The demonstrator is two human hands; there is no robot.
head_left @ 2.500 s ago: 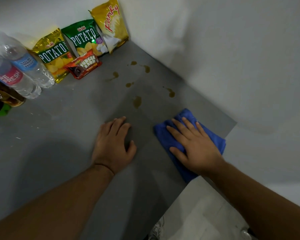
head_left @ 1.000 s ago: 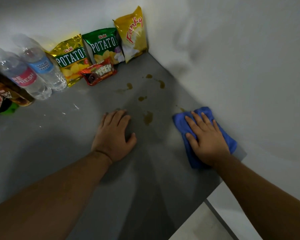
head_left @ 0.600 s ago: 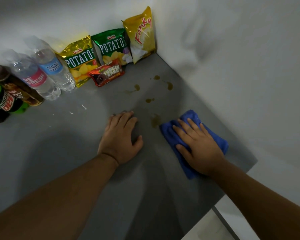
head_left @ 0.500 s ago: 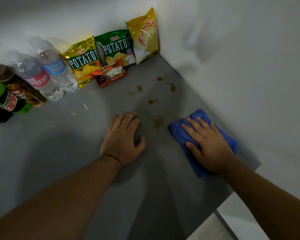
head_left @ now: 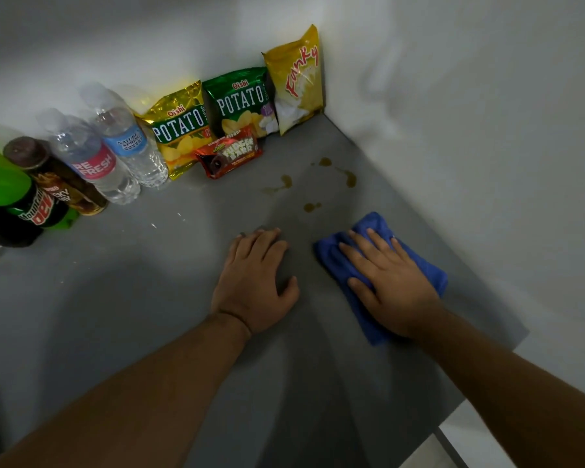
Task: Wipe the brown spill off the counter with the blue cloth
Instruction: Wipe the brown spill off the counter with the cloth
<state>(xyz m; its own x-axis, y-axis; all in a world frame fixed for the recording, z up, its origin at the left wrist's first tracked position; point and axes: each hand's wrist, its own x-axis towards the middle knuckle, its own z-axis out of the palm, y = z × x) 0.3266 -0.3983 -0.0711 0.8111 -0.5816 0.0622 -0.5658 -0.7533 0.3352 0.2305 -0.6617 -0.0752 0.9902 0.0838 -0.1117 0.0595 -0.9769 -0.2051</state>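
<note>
My right hand (head_left: 394, 288) lies flat, fingers spread, pressing the blue cloth (head_left: 370, 222) onto the grey counter (head_left: 142, 298) near the right wall. Several small brown spill spots lie just beyond the cloth: one (head_left: 311, 207) closest, one (head_left: 286, 180) further left, and two (head_left: 352, 179) (head_left: 325, 162) toward the corner. My left hand (head_left: 255, 282) rests palm down on the bare counter to the left of the cloth, holding nothing.
Along the back wall stand two water bottles (head_left: 115, 153), dark and green soda bottles (head_left: 24, 197), two potato chip bags (head_left: 240, 103), a yellow snack bag (head_left: 298, 79) and a red snack pack (head_left: 230, 155). The counter's edge (head_left: 453, 420) runs at lower right.
My right hand has slid the cloth leftward, and the larger brown spot that lay beside it no longer shows. The left hand has stayed planted. The view has shifted slightly.
</note>
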